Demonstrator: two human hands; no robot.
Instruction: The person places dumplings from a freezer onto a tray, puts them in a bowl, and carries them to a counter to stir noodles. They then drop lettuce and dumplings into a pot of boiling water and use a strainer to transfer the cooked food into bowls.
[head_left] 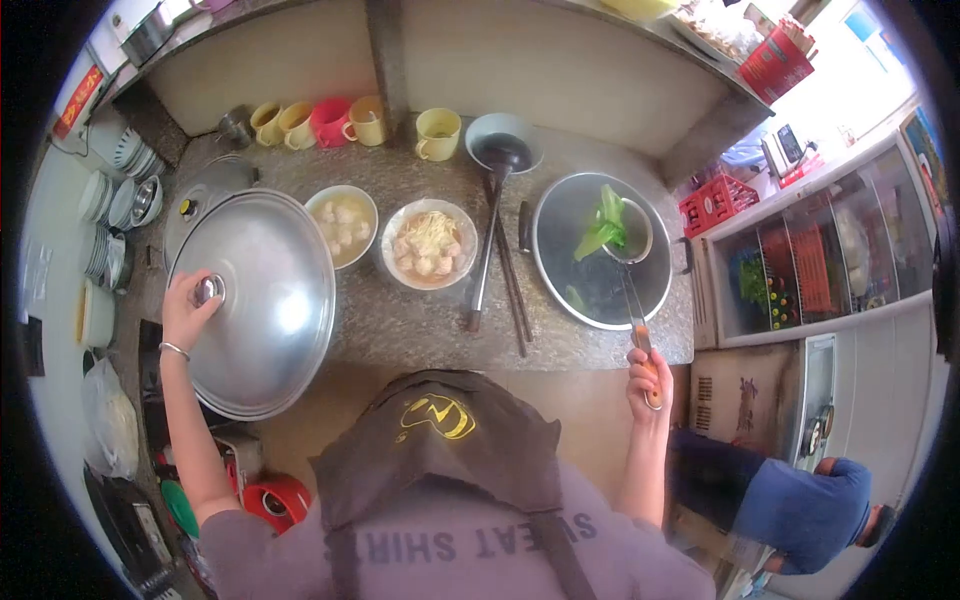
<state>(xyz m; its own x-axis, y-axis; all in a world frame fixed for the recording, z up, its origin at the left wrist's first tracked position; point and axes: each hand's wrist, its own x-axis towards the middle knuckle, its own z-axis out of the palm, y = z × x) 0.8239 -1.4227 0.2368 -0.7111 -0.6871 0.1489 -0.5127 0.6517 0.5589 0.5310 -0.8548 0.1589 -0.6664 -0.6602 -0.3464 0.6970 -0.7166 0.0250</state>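
Steel, domed and shiny, the big round lid (255, 300) is being gripped at its knob by the left hand (188, 310). Right hand (645, 378) is clutching an orange-handled wire strainer (628, 232) holding leafy greens (602, 228) over the dark pot (600, 250) ahead. "SWEAT SHIRTS" is showing on the shirt (470, 540).

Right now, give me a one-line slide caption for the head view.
Left hand grips the knob of a large pot lid; right hand holds a strainer of greens over the wok.

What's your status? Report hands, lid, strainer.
Left hand gripping knob of the big steel lid. Right hand holding strainer ladle, greens in it, over the pot. Nothing blocking.
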